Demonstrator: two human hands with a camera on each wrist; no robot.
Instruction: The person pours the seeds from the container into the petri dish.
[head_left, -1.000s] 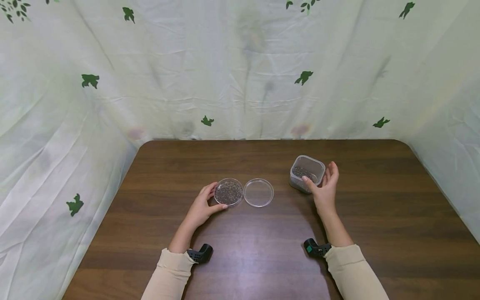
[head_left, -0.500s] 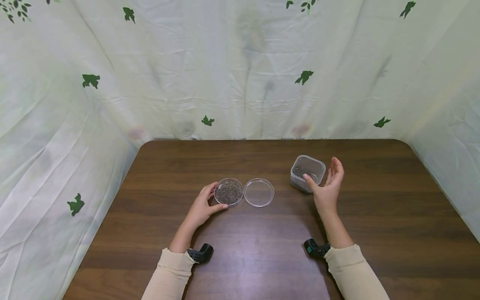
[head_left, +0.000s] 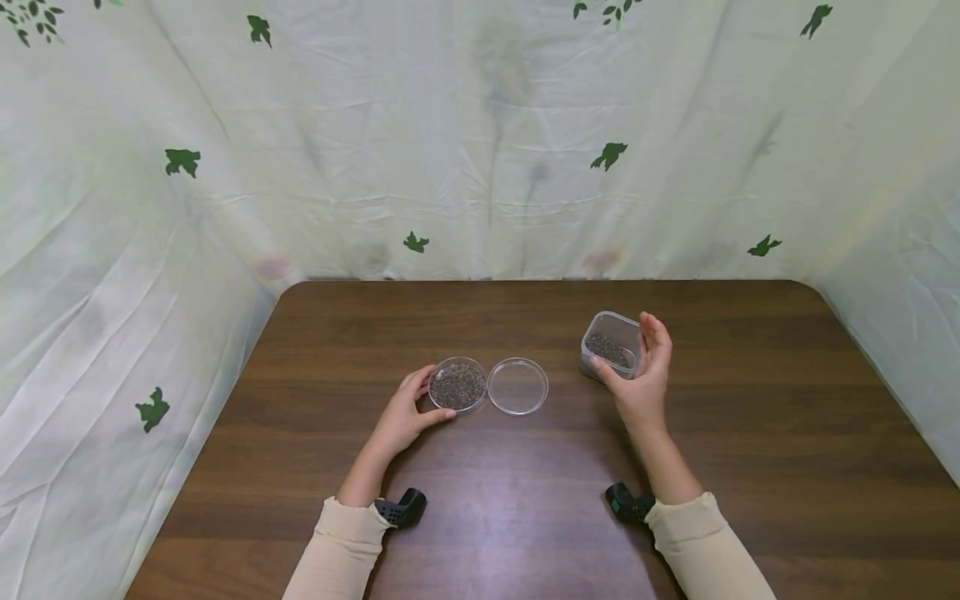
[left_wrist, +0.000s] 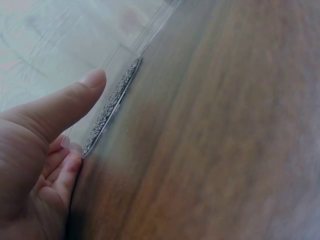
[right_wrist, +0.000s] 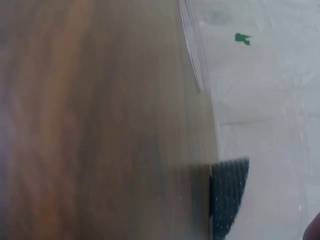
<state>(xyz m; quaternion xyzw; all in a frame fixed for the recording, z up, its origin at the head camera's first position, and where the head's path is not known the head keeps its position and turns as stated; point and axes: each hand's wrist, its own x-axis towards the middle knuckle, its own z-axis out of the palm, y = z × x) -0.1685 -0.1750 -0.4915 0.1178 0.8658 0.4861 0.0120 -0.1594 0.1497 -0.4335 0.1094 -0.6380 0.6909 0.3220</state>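
In the head view, the left hand (head_left: 401, 417) holds a clear round dish (head_left: 457, 359) on the counter (head_left: 487, 492), its fingers and thumb around the left and near rim. A second clear dish (head_left: 517, 386) lies just to the right. Farther right, the fingers of the right hand (head_left: 642, 383) grip an open plastic box (head_left: 617, 325). Only the left wrist view shows the dish's dark grains (left_wrist: 112, 107) as a low layer; the right wrist view shows the box's grains (right_wrist: 227, 195) sloping, but just one fingertip.
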